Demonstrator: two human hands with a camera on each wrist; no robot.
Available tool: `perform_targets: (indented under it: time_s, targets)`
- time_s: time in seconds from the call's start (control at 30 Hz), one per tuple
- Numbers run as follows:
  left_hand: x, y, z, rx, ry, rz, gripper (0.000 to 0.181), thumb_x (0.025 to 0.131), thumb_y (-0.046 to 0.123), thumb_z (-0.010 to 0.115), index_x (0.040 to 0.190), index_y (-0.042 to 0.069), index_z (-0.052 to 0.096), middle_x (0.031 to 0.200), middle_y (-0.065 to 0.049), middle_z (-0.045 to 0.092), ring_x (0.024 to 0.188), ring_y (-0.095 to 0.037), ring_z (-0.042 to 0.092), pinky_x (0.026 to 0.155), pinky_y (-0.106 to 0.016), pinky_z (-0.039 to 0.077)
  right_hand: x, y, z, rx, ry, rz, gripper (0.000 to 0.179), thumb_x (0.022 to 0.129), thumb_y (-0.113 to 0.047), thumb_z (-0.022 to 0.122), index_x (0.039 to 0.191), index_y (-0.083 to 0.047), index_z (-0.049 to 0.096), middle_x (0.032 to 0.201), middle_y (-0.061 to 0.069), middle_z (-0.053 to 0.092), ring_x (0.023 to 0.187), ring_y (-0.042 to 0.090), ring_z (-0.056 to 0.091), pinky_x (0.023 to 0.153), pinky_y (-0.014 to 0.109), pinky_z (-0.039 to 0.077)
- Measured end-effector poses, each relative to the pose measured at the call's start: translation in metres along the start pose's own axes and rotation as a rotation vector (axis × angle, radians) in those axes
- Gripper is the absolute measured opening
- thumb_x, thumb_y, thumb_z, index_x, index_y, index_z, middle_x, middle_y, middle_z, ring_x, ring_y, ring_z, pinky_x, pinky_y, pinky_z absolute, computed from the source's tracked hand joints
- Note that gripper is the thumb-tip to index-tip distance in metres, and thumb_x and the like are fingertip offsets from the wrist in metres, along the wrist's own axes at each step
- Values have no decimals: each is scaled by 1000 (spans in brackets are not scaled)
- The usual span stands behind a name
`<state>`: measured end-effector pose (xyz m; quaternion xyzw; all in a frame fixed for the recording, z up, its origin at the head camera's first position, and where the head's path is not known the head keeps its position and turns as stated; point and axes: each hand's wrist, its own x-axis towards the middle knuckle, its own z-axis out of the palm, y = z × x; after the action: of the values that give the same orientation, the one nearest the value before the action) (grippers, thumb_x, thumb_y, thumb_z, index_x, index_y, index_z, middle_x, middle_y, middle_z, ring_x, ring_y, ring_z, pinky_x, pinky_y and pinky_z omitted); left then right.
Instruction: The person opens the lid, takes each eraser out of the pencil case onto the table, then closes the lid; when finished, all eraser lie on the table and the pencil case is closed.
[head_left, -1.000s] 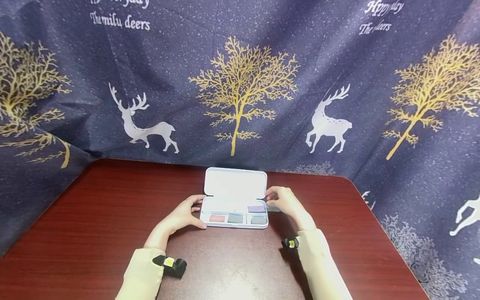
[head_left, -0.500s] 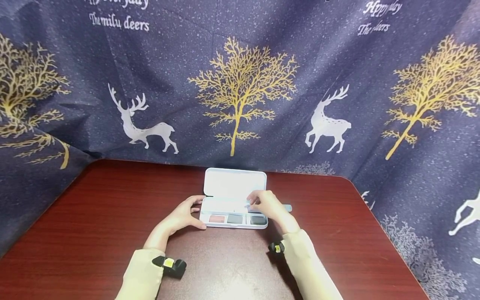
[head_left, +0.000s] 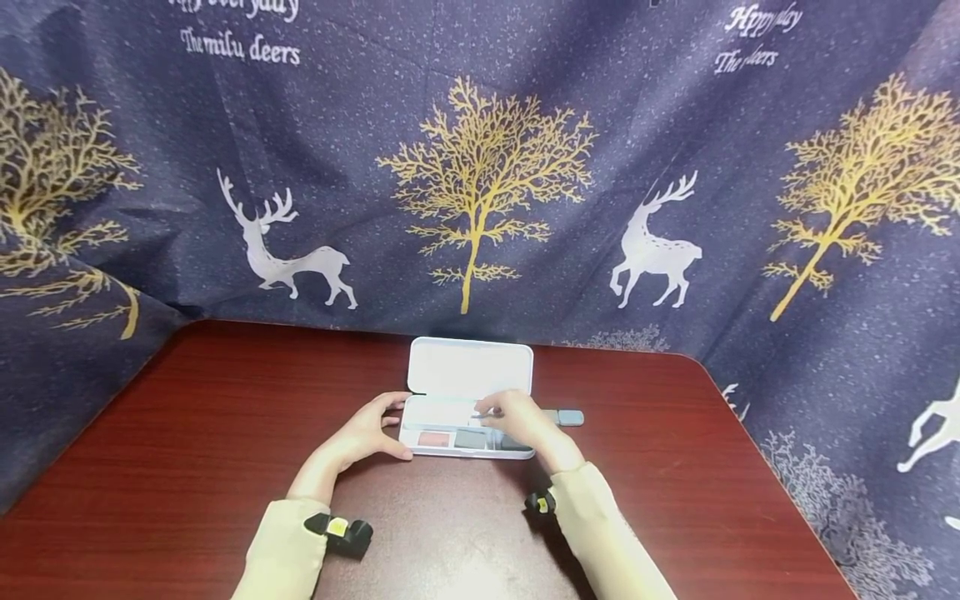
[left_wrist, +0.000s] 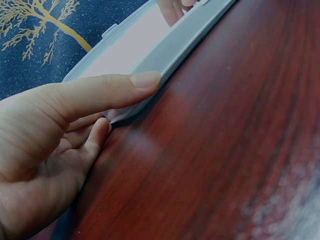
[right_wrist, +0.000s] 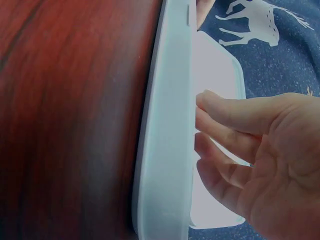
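Note:
A white hinged case (head_left: 450,454) lies on the table with its lid (head_left: 470,367) raised at the back. My left hand (head_left: 366,429) grips its left end; in the left wrist view the thumb (left_wrist: 146,80) presses along the front wall. Over the rear compartment, my right hand (head_left: 521,417) has its fingertips lowered inside. The front wall (right_wrist: 167,125) hides those tips in the right wrist view, so I cannot tell whether they hold anything. In front compartments sit a pink block (head_left: 434,438) and a grey block (head_left: 470,439); a dark block (head_left: 515,445) is partly covered.
Just right of the case, a small pale-blue and grey item (head_left: 571,417) lies on the reddish-brown table (head_left: 675,467). A dark blue cloth (head_left: 360,100) with deer and trees hangs behind the table's far edge.
From the case's right side, my right hand has moved left over the rear compartment, covering the place where a purple block showed. The pale-blue item is now uncovered. My left hand stays put.

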<state>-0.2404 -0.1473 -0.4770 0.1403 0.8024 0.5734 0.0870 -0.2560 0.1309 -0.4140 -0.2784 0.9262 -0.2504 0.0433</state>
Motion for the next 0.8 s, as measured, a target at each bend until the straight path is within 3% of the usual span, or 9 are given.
perform_targets:
  time_s: [0.23,0.43,0.67,0.8]
  targets:
    - [0,1,1,7,6,-10,96,59,2,89,142,-5,39,137,-29,45,123,-46,52,103,-47,51,1,1,4,-47,-29,-10,18,86,-5,68,103,-1,75,104,13,73,103,30,67,94,42,55]
    - [0,1,0,9,1,-8,96,60,2,89,142,-6,39,137,-29,44,123,-46,52,103,-47,50,1,1,5,-110,-34,-57,20,84,-3,69,104,0,75,98,12,73,99,29,67,92,40,55]
    - [0,1,0,7,-7,1,96,60,2,89,141,-7,39,136,-29,45,123,-46,52,104,-48,50,1,-2,6,-66,-51,40,18,86,-4,69,102,-1,74,102,13,73,103,31,66,93,44,55]
    - [0,0,0,6,-7,-4,96,60,2,89,142,-7,38,136,-29,44,123,-46,51,104,-47,50,1,-3,6,-62,-40,53,16,86,-4,69,101,-2,74,100,12,73,98,28,68,88,43,57]
